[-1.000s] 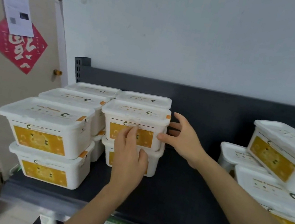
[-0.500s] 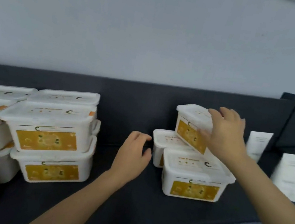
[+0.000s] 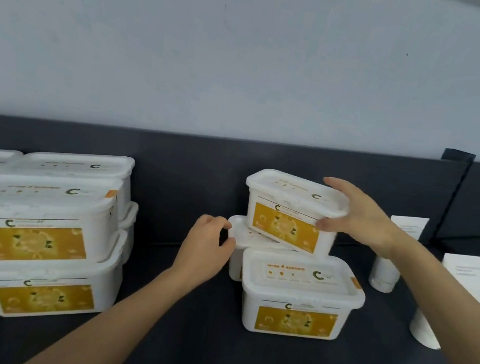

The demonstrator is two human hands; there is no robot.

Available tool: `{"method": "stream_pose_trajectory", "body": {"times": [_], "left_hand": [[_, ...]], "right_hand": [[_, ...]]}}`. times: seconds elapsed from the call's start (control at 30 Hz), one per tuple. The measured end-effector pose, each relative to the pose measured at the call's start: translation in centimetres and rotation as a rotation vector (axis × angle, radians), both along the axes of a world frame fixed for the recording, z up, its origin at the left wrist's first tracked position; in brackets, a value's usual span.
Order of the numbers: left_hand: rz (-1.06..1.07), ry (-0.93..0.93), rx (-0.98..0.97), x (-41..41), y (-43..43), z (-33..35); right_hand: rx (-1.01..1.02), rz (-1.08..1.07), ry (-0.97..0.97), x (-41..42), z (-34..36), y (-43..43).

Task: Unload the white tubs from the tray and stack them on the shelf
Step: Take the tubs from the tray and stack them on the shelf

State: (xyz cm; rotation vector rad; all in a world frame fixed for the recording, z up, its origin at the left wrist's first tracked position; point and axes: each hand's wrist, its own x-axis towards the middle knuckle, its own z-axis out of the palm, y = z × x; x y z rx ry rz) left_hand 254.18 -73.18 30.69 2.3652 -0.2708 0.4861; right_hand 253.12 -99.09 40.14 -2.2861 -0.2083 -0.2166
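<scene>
The dark grey metal shelf runs beneath both hands. A bare strip of it lies open between the left knuckles and the stacked cluster further left, and its front edge passes below the forearms.

White rectangular plastic tubs with yellow labels: at least five stand left of the left hand, with more cut off by the frame, and three sit at the fingertips.

The right hand grips the right end of the tilted top tub, fingers over its lid and thumb on its front wall. That tub leans on the rear tub and the front tub.

The left hand is curled at the rear tub's left rim; whether it pinches the rim cannot be told.

Two white cylindrical containers stand beyond the right wrist.
</scene>
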Motion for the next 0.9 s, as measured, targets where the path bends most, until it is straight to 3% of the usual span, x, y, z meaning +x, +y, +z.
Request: {"method": "stream_pose_trajectory", "body": {"times": [0.17,0.3,0.37,0.57,0.7,0.9], "left_hand": [[0.01,-0.006,-0.026,-0.1,0.4,0.4],[-0.036,0.056,-0.105,0.0,-0.3,1.6],[-0.083,0.101,-0.235,-0.2,-1.1,2.4],[-0.117,0.145,-0.506,-0.8,-3.2,3.1],[-0.142,0.176,-0.507,-1.8,-3.6,3.0],[-0.163,0.211,-0.455,-2.6,-3.3,3.4]], "right_hand": [[-0.085,0.178,0.192,2.7,1.8,-0.9],[-0.182,0.185,0.2,4.4,2.1,-1.2],[-0.169,0.22,0.189,4.6,1.6,-0.6],[0.026,0.256,0.172,4.8,0.0,-0.5],[0.318,0.273,0.227,4.8,-0.8,-1.3],[0.431,0.201,0.216,4.5,-1.8,-1.5]]}}
